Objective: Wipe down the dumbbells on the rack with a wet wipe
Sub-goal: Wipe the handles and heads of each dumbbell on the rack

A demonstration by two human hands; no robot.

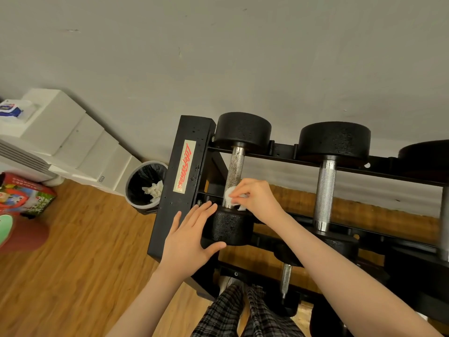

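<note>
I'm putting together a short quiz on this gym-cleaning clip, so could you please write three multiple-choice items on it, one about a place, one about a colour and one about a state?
1. Where is the wet wipe?
A. Against the handle of the leftmost dumbbell
B. On the wooden floor
C. On the white heater

2. What colour are the dumbbell heads?
A. Silver
B. Black
C. Red

3. What is the left hand doing?
A. Holding a spray bottle
B. Hanging away from the rack
C. Resting with straight fingers on the near head of that dumbbell

Answers:
1 A, the right hand pinches the wipe at the knurled handle's near end.
2 B, each head on the rack is black.
3 C, its fingers lie flat on the head.
</note>
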